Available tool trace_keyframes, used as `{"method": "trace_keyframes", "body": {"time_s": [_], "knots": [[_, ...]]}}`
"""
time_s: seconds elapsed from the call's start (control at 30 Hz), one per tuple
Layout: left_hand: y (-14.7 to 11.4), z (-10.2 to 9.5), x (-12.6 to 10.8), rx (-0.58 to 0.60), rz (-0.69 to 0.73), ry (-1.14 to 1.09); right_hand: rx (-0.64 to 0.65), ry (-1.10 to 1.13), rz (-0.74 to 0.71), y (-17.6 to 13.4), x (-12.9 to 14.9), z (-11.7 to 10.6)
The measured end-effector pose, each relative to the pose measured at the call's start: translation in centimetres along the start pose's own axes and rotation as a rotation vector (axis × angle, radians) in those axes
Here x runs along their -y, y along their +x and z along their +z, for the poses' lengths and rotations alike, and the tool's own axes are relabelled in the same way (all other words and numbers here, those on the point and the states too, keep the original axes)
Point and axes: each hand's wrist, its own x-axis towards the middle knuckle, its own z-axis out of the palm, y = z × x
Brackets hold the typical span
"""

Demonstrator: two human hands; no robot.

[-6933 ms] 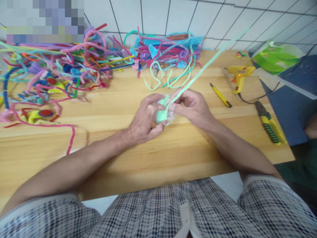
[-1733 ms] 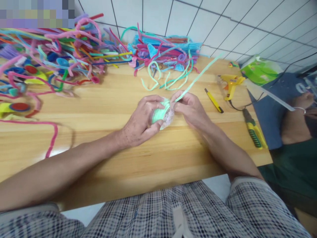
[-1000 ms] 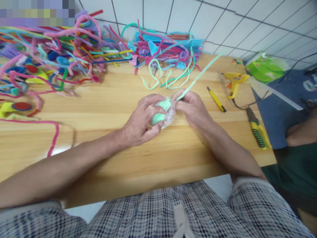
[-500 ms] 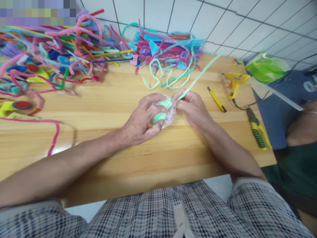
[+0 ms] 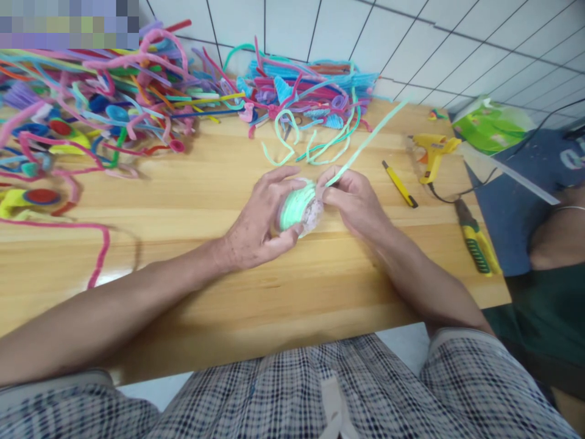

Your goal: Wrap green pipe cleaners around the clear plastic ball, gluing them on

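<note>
My left hand (image 5: 262, 219) grips a small rounded piece (image 5: 297, 207) from its left side, thumb below and fingers above. Mint-green fuzzy strands wrap the piece, and its right end is pale, whitish-lilac. At that end, my right hand (image 5: 354, 198) pinches a mint-green pipe cleaner (image 5: 372, 137) between thumb and forefinger. Its long free end slants up to the right. Just beyond the hands lie several loose mint-green pipe cleaners (image 5: 331, 149), some of them curled.
Heaps of coloured pipe cleaners (image 5: 150, 91) cover the table's back left. To the right lie a yellow utility knife (image 5: 400, 185), a yellow glue gun (image 5: 432, 152) with its cord, and green-yellow pliers (image 5: 475, 238). A green bag (image 5: 491, 125) and another person's arm (image 5: 555, 238) are at far right.
My left fingers have lifted off the top of the piece, uncovering more of the green wrapping. My right hand has barely moved and still pinches the pipe cleaner.
</note>
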Motion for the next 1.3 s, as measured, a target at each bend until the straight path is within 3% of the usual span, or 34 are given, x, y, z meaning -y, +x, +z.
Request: {"method": "trace_keyframes", "body": {"time_s": [0.23,0.37,0.67,1.03,1.3], "knots": [[1.2,-1.3,-0.1,0.04,-0.127,-0.087,0.017,-0.02,-0.008,-0.3,0.7,0.3],[1.8,-1.8,0.1,0.12,-0.177,-0.152,0.047,-0.053,-0.013,-0.6,1.1,0.4],[1.0,-0.9,0.4,0.061,-0.068,-0.081,0.043,-0.093,-0.084,-0.9,1.1,0.4],[2.4,-2.0,-0.8,0.137,-0.146,-0.128,0.039,-0.133,-0.123,-1.3,1.0,0.9],[1.3,-1.0,-0.8,-0.005,-0.182,-0.112,0.083,0.058,-0.015,-0.6,0.6,0.5]]}}
